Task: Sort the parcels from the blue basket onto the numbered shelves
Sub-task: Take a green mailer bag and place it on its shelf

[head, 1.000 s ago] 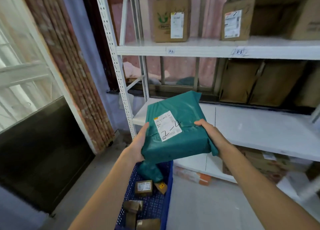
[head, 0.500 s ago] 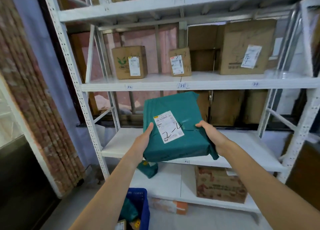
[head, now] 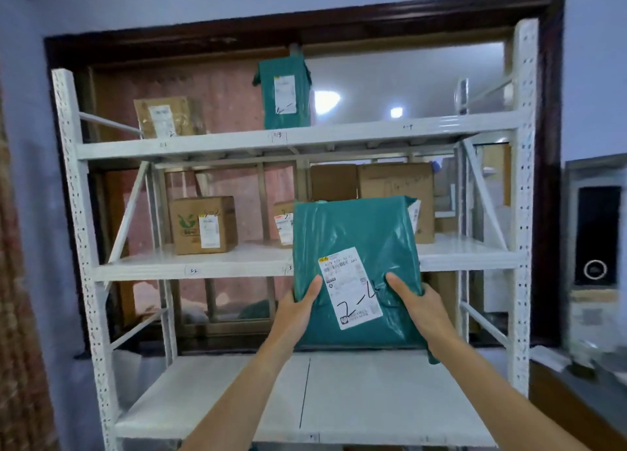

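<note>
Parcel (head: 353, 233), gripped low by left hand (head: 298, 309) and right hand (head: 415, 306), has risen toward the shelf (head: 373, 134) above them, likely for placing.

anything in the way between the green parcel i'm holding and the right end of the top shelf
Nothing visible. The left hand and right hand hold the green parcel in front of the middle shelf; the top shelf's right end shows no parcels. The second green parcel stands farther left on it.
</note>
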